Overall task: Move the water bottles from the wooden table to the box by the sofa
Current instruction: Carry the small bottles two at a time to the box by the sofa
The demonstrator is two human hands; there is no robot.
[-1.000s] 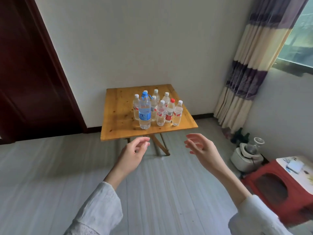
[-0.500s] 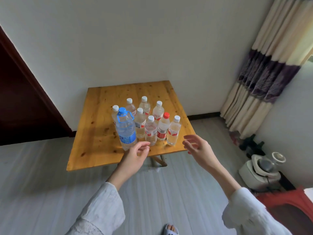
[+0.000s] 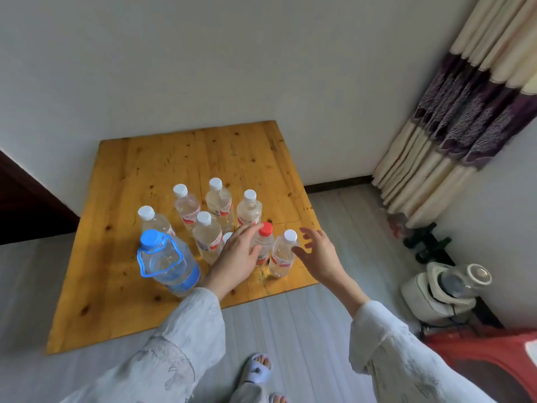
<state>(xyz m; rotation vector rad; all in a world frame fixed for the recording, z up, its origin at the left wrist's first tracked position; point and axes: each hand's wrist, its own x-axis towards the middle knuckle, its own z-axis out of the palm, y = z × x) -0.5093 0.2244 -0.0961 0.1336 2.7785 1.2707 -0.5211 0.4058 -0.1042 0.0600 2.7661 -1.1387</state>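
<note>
Several clear water bottles stand grouped on the wooden table (image 3: 122, 199). A large bottle with a blue cap and handle (image 3: 168, 263) is at the front left. My left hand (image 3: 236, 257) reaches over the group, its fingers apart and touching a red-capped bottle (image 3: 265, 242), and it partly hides one small bottle. My right hand (image 3: 319, 254) is spread just right of a white-capped bottle (image 3: 282, 257) at the table's front right, thumb close to it but not holding it. The box and sofa are out of view.
A striped curtain (image 3: 465, 126) hangs at the right. Below it on the floor sit a white appliance (image 3: 441, 289) and a red stool (image 3: 494, 365). A dark door (image 3: 23, 210) is at the left. My slippered foot (image 3: 258, 370) stands near the table's front edge.
I have stepped up to the table and now look down on it. Both hands moved forward from in front of the table to the front bottles.
</note>
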